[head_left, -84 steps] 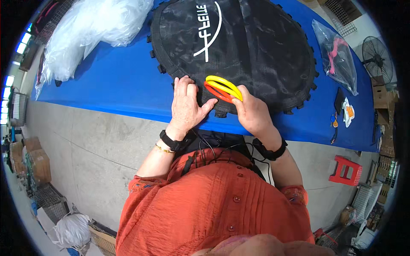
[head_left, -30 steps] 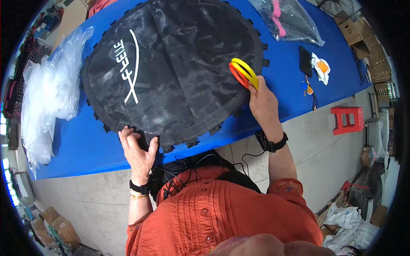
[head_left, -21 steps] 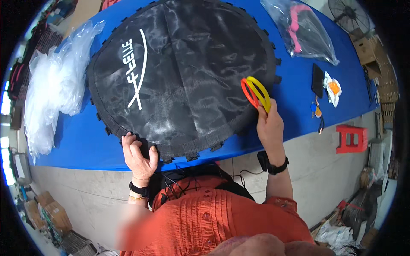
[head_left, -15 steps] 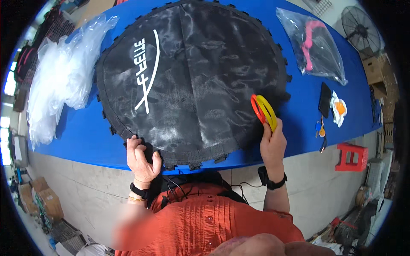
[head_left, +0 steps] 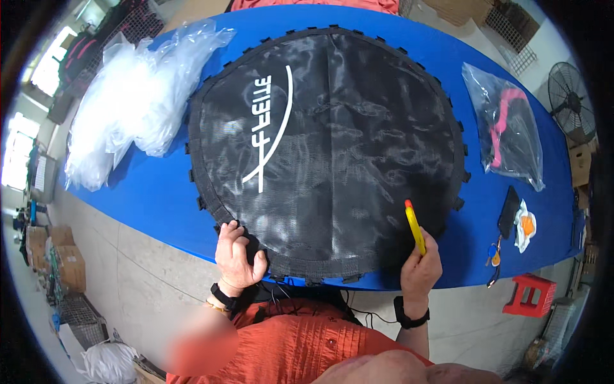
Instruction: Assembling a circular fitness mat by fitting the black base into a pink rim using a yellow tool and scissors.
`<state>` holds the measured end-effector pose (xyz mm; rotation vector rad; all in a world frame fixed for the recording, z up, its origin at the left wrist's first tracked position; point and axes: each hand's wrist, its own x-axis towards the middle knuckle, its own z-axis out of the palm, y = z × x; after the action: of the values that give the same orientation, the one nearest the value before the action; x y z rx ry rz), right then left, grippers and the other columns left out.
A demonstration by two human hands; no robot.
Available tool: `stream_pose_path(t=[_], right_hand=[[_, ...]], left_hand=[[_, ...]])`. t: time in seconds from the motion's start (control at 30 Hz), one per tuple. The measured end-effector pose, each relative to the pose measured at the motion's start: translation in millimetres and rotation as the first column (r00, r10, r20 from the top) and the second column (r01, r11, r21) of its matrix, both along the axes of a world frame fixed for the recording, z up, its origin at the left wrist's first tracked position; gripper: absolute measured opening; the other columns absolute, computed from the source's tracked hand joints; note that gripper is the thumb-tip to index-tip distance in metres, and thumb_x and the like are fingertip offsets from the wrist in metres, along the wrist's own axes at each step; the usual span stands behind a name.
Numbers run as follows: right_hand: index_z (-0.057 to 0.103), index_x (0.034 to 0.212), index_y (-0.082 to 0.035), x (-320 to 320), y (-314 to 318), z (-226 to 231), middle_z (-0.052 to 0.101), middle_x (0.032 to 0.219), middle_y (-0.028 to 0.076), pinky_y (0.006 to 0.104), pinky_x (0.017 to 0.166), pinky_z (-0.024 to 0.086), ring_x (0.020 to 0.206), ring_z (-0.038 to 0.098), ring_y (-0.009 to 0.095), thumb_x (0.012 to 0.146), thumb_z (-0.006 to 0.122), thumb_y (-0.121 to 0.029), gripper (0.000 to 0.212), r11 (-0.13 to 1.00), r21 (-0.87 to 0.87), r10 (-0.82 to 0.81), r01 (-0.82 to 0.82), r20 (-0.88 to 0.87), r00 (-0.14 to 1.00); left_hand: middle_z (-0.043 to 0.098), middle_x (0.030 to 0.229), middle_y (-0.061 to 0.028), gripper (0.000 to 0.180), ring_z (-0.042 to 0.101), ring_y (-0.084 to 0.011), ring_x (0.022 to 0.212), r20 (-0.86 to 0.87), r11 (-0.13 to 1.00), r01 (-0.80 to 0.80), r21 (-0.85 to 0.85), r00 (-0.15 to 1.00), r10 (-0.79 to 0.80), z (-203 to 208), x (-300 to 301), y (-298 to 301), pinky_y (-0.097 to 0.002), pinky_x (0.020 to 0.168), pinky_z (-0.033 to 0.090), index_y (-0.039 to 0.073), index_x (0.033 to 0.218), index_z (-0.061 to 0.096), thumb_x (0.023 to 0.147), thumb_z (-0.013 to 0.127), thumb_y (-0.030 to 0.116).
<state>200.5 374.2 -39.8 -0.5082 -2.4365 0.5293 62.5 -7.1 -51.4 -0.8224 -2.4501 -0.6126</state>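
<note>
Head view: the round black mat [head_left: 364, 141] lies flat mid-table, its rim by the near edge of the blue table [head_left: 153, 198]. The left hand [head_left: 240, 259], thumb spread from fingers, rests on that rim, seemingly to steady it. The right hand [head_left: 422, 265] grips a yellow-and-red item [head_left: 416, 230], tilted forward, perhaps for a handy hold.

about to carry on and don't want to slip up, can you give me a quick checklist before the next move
1. Left hand at the edge of the black mat: ok.
2. Yellow and red item held in the right hand: ok.
3. Mat smooth: not ok, its right half shows ripples.
4. Keys and pink strap off the mat: ok.
5. Mat's underside: cannot tell, hidden.
</note>
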Motion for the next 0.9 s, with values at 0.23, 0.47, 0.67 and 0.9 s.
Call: stream_pose_path(t=[0.23,0.47,0.67,0.9], right_hand=[[0.065,0.13,0.001,1.3,0.0,0.4,0.076,0.127,0.018,0.0414,0.099,0.061,0.112,0.076,0.037,0.096,0.059,0.006,0.034,1.0,-0.011,0.012,-0.012,-0.004,1.0],[0.064,0.132,0.0,0.9,0.7,1.7,0.075,0.129,0.018,0.0418,0.1,0.062,0.113,0.076,0.037,0.097,0.058,0.005,0.036,1.0,0.011,0.015,-0.015,0.007,1.0],[0.064,0.134,-0.001,-0.2,-0.4,0.6,0.076,0.127,0.017,0.0428,0.097,0.062,0.11,0.076,0.038,0.098,0.058,0.004,0.037,0.999,0.044,0.01,-0.009,-0.018,1.0],[0.065,0.129,-0.002,-2.0,-1.2,-2.1,0.076,0.117,0.019,0.0424,0.086,0.06,0.1,0.076,0.039,0.103,0.059,-0.001,0.027,0.996,0.087,0.005,0.003,-0.098,0.995]], left_hand=[[0.067,0.116,-0.0256,0.037,0.065,-0.048,0.121,-0.005,1.0,0.001,0.01,1.0,-0.001,3.2,1.1,1.5,-0.0644,0.113,0.049,-0.002,0.102,0.063,0.085,0.074,0.029],[0.067,0.113,-0.0251,0.037,0.065,-0.0472,0.119,-0.027,1.0,0.012,0.02,1.0,-0.012,6.6,-0.8,4.9,-0.0633,0.113,0.049,-0.003,0.102,0.063,0.084,0.075,0.027],[0.067,0.113,-0.0246,0.035,0.066,-0.0469,0.118,-0.044,0.999,0.021,0.047,0.999,-0.019,6.9,-1.4,5.9,-0.0625,0.113,0.048,-0.002,0.103,0.063,0.082,0.075,0.023],[0.067,0.115,-0.0228,0.036,0.064,-0.0453,0.121,-0.058,0.998,0.025,0.065,0.998,-0.021,2.7,-0.1,5.0,-0.0612,0.115,0.047,-0.001,0.107,0.066,0.082,0.075,0.024]])
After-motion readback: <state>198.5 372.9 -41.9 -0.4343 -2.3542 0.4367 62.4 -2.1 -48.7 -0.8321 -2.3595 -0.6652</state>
